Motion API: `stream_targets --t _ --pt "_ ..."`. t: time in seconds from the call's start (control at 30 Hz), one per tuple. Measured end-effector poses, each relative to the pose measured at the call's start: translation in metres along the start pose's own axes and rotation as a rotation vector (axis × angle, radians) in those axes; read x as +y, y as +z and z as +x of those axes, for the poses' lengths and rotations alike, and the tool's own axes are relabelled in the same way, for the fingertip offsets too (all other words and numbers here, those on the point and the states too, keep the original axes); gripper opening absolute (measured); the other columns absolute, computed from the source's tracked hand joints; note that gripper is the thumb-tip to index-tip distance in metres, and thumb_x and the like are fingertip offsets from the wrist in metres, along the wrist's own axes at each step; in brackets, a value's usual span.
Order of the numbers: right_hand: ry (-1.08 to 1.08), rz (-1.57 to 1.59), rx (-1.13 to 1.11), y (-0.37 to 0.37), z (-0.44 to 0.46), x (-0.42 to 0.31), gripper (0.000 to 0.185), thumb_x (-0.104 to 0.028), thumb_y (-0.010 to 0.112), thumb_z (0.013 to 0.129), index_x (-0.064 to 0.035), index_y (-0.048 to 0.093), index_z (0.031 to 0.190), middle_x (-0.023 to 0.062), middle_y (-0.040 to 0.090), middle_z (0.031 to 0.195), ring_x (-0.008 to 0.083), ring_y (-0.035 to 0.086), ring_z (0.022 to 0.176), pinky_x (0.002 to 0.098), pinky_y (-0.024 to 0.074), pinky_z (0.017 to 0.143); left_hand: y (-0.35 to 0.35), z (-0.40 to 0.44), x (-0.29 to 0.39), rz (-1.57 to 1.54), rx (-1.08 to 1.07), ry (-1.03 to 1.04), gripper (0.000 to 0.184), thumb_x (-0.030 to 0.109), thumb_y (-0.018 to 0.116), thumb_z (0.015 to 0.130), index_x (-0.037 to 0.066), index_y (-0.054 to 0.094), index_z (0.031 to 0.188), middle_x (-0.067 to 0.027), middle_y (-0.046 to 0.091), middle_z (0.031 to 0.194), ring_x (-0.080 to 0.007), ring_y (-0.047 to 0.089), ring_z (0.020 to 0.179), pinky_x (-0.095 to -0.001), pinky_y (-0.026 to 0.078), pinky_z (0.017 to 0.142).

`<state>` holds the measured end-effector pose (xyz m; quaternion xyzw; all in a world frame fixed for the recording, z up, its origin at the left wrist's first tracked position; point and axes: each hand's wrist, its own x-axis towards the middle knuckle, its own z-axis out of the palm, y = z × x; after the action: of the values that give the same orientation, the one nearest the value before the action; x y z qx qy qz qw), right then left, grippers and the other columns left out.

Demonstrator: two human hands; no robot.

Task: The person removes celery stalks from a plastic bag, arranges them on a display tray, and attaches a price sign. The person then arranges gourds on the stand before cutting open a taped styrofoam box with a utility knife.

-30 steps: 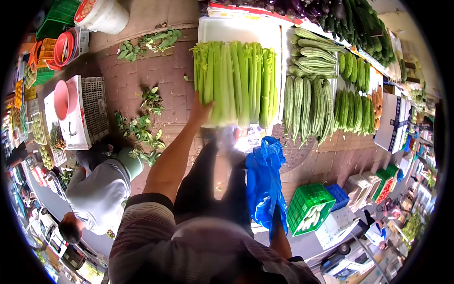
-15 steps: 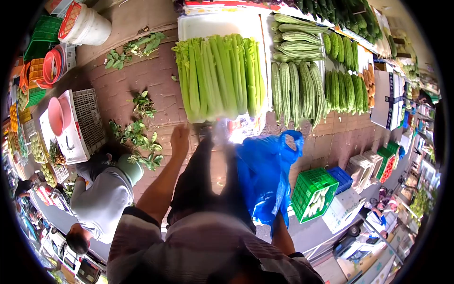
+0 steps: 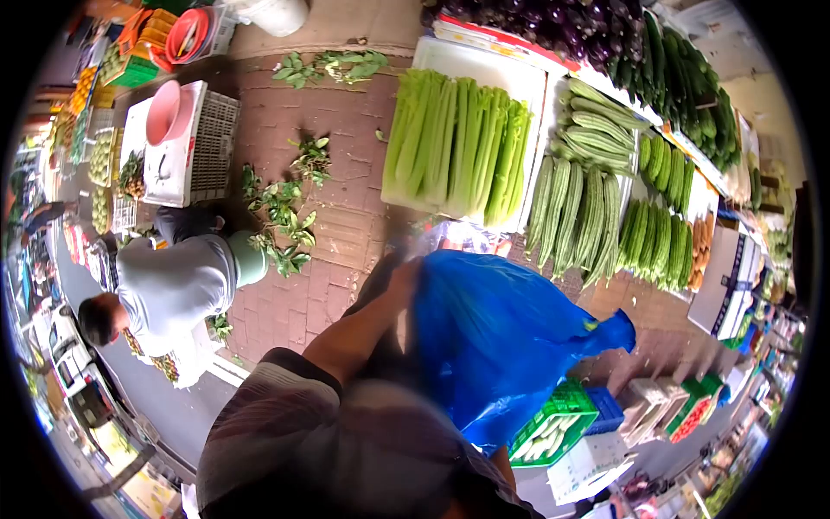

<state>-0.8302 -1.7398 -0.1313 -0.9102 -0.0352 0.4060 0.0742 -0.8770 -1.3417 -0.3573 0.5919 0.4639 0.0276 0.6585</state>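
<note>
Brick pavement (image 3: 341, 212) underfoot in the head view, strewn at left with leafy stems (image 3: 281, 221) near a bent person (image 3: 177, 281) in a pale shirt; ahead, celery (image 3: 458, 147) in a white tray (image 3: 484, 59), with ridged gourds (image 3: 579, 212) just to its right. Before the torso, a blue plastic bag (image 3: 501, 337), puffed wide, with a twisted end pointing right and a green crate (image 3: 553, 422) partly hidden behind it.

Probably best to pinch a gathered fold rather than one thin layer, to spread the pull evenly, and to keep the loose end from folding under. Wise, too, to hold the film clear of the crate's rim, for fear of snagging.

Left hand (image 3: 405, 281) at the bag's left edge, fingertips lost in shadow; clamped or merely resting, impossible to tell. Left forearm (image 3: 359, 333) angled forward and inward. Right forearm (image 3: 501, 465) low, disappearing beneath the bag; right hand hidden, grip unknown.
</note>
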Motion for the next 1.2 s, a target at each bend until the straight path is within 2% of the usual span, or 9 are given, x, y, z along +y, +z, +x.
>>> stream_targets --t 0.1,0.3,0.47,0.57,0.6,0.7,0.83,0.93,1.2 --pt "-0.085 -0.017 0.002 -0.010 0.023 -0.009 0.048 -0.038 0.065 0.089 -0.0034 0.063 0.122 0.0258 0.065 0.121 0.0388 0.061 0.116 0.0435 0.0472 0.097 -0.023 -0.017 0.051 0.390 0.276 -0.125 0.044 0.038 0.046 0.100 0.003 0.066 0.115 -0.0269 0.066 0.111 -0.0468 0.064 0.099 -0.0504 0.052 0.086" --pt "-0.255 -0.032 -0.048 -0.045 0.048 -0.048 0.048 -0.037 0.065 0.089 -0.0032 0.063 0.122 0.0264 0.064 0.121 0.0391 0.061 0.116 0.0436 0.0469 0.098 -0.070 -0.015 0.020 0.200 0.752 -0.293 0.053 0.044 0.046 0.101 -0.004 0.068 0.109 -0.0298 0.068 0.102 -0.0451 0.065 0.100 -0.0504 0.050 0.087" --pt "-0.431 -0.005 -0.291 -0.074 0.045 -0.103 0.043 -0.029 0.065 0.090 -0.0013 0.062 0.123 0.0263 0.065 0.120 0.0405 0.061 0.115 0.0444 0.0471 0.097 -0.158 -0.005 -0.001 0.372 1.002 -0.491 0.059 0.051 0.047 0.100 -0.004 0.068 0.101 -0.0288 0.069 0.100 -0.0428 0.068 0.095 -0.0482 0.052 0.084" --pt "-0.739 0.123 -0.328 -0.075 0.040 -0.134 0.042 -0.024 0.068 0.087 0.0004 0.062 0.121 0.0246 0.067 0.116 0.0393 0.065 0.105 0.0439 0.0486 0.093 -0.202 -0.002 -0.021 0.462 1.039 -0.456 0.061 0.053 0.046 0.100 -0.004 0.068 0.100 -0.0282 0.070 0.099 -0.0434 0.068 0.092 -0.0486 0.052 0.082" --pt "-0.660 0.218 -0.482 -0.090 0.035 -0.157 0.044 -0.017 0.072 0.083 0.0005 0.062 0.122 0.0194 0.068 0.110 0.0286 0.065 0.097 0.0390 0.0500 0.089 -0.212 -0.005 -0.022 0.457 1.045 -0.446 0.061 0.052 0.046 0.100 -0.005 0.067 0.100 -0.0282 0.070 0.099 -0.0434 0.068 0.092 -0.0482 0.053 0.082" --pt "-0.484 0.215 -0.579 -0.119 0.023 -0.203 0.050 -0.017 0.076 0.080 0.0024 0.061 0.124 0.0129 0.067 0.108 0.0182 0.061 0.097 0.0329 0.0498 0.086 -0.253 -0.004 -0.038 0.420 1.155 -0.532 0.063 0.053 0.045 0.100 -0.006 0.066 0.100 -0.0277 0.070 0.099 -0.0420 0.069 0.094 -0.0473 0.054 0.083" --pt "-0.119 0.656 -0.671 -0.163 0.010 -0.237 0.056 -0.014 0.077 0.078 0.0071 0.060 0.127 0.0081 0.065 0.109 0.0170 0.059 0.097 0.0300 0.0478 0.088 -0.323 -0.022 -0.043 0.499 1.234 -0.657 0.068 0.058 0.042 0.100 -0.004 0.068 0.105 -0.0267 0.071 0.101 -0.0397 0.071 0.094 -0.0476 0.055 0.082" --pt "-0.144 0.732 -0.578 -0.202 0.024 -0.241 0.066 -0.022 0.079 0.070 0.0090 0.061 0.125 0.0121 0.068 0.109 0.0203 0.062 0.100 0.0330 0.0478 0.092 -0.375 -0.057 -0.035 0.446 1.266 -0.653 0.074 0.065 0.045 0.095 -0.005 0.068 0.109 -0.0278 0.071 0.100 -0.0405 0.070 0.093 -0.0483 0.055 0.082" --pt "-0.375 0.885 -0.253 -0.170 0.144 -0.260 0.060 -0.023 0.075 0.081 0.0055 0.057 0.131 0.0097 0.066 0.111 0.0186 0.062 0.100 0.0317 0.0489 0.087 -0.479 -0.135 -0.064 0.454 1.401 -0.629 0.077 0.066 0.061 0.086 -0.006 0.068 0.113 -0.0251 0.070 0.107 -0.0371 0.069 0.094 -0.0472 0.054 0.083"
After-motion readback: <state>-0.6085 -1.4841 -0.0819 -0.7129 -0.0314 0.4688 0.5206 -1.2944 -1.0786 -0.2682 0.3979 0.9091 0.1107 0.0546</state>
